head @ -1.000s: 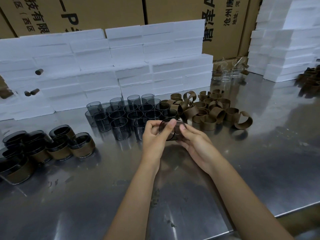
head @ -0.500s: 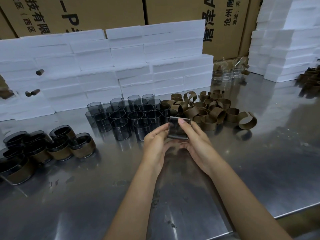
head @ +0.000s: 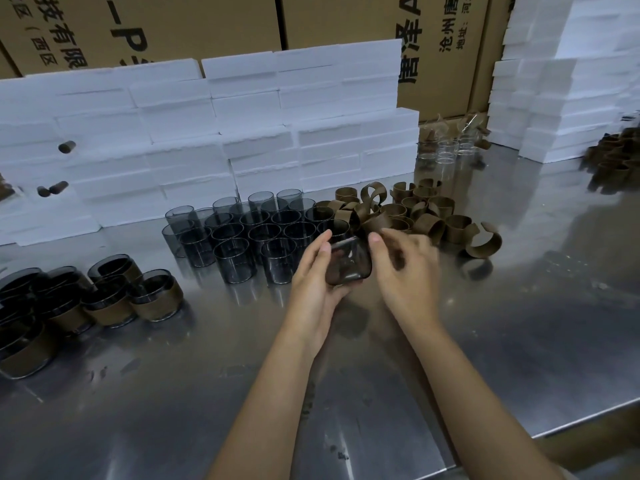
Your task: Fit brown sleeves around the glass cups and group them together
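Smoky grey glass, one cup (head: 348,263) lying tilted on its side, sits in the left hand (head: 313,282), whose fingers curl under it with the thumb along its near edge, above the steel worktop (head: 519,341). The right hand (head: 403,271) hangs just beside the cup on its right, fingers loosely bent and blurred; whether they touch the glass or hold anything I cannot tell. Behind the hands stands a cluster of bare cups (head: 242,233), upright and packed close. To their right, touching the cluster, lies a heap of brown sleeves (head: 415,211), some curled open. Far left, near the worktop edge, the sleeved cups (head: 114,299) are grouped together. White foam blocks (head: 242,133) are stacked along the back, with cardboard boxes (head: 173,22) behind them
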